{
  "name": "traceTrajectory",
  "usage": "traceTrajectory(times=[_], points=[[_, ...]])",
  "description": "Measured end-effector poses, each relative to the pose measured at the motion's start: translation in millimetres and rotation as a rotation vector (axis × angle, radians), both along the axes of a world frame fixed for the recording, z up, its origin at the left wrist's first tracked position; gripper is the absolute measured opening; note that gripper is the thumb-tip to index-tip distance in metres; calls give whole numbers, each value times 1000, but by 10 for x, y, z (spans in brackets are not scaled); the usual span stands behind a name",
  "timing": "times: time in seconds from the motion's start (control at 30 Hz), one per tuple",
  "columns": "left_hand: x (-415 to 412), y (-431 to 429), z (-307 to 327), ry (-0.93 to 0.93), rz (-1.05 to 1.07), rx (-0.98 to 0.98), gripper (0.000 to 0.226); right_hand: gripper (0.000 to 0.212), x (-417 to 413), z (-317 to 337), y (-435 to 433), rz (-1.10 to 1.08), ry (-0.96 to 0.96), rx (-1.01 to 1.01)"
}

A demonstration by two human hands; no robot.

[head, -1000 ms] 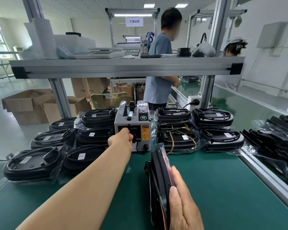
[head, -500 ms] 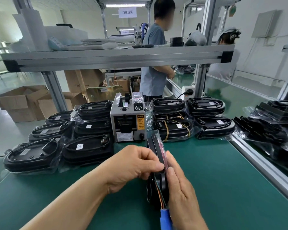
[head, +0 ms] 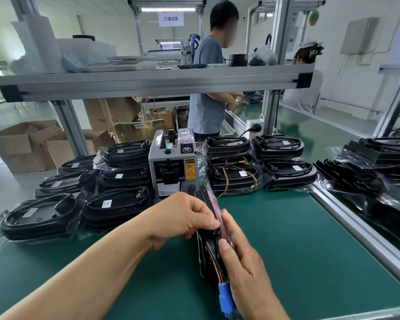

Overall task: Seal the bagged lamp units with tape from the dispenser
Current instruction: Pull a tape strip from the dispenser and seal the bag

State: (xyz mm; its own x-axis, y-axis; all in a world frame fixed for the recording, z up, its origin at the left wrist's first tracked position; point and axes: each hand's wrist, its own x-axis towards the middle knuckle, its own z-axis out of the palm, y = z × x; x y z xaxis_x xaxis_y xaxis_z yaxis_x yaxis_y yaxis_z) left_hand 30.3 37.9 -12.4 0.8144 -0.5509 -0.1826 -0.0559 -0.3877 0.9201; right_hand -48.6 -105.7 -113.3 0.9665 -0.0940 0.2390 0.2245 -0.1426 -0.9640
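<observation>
lower centre, the unit (head: 204,255) is pinched by left hand (head: 182,218) and right hand (head: 247,266); tape is best smoothed flat, unwrinkled.

Above the far workstation hangs a white sign (head: 171,18) that reads 灯罩组装 in dark characters. On the tape dispenser (head: 172,167) in front of you, the yellow label (head: 190,169) is headed CAUTION over a crossed-out pictogram; the lines under it are too small to read. The black oval badge (head: 186,149) above that label has white lettering you cannot make out. The same goes for the white label (head: 171,188) below the tape slot and the print on the control panel (head: 185,137) on top. The cardboard box (head: 111,112) behind the frame shows 75X3, then a blur, then CM. The bagged lamp units (head: 125,202) each carry a small white sticker (head: 106,203) with print too fine to read.
</observation>
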Motion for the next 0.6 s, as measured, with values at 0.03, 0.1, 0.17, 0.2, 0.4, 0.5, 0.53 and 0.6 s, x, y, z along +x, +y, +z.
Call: traceTrajectory(times=[0.03, 0.1, 0.17, 0.2, 0.4, 0.5, 0.53, 0.6], points=[[-3, -4, -10, -12, 7, 1, 19, 53, -1, -2, -2, -1, 3, -3], [-5, -12, -30, -38, 24, 0, 18, 54, -2, -6, -5, -3, 6, -7], [-11, -20, -58, -57, 46, -8, 17, 55, -5, -2, -5, -4, 6, -12], [-16, -22, -74, -62, 57, -14, 16, 55, -5, 2, -3, -4, 7, -19], [-23, -21, -158, -96, 101, -31, 16, 57, -6, 16, 3, -5, 8, -46], [-23, -22, -195, -132, 111, -35, 18, 58, -4, 15, 10, -4, 5, -47], [-25, -22, -209, -141, 117, -40, 17, 58, -3, 17, 12, -4, 5, -47], [-29, -23, -243, -179, 132, -31, 17, 57, -3, 21, 14, -4, 5, -47]])
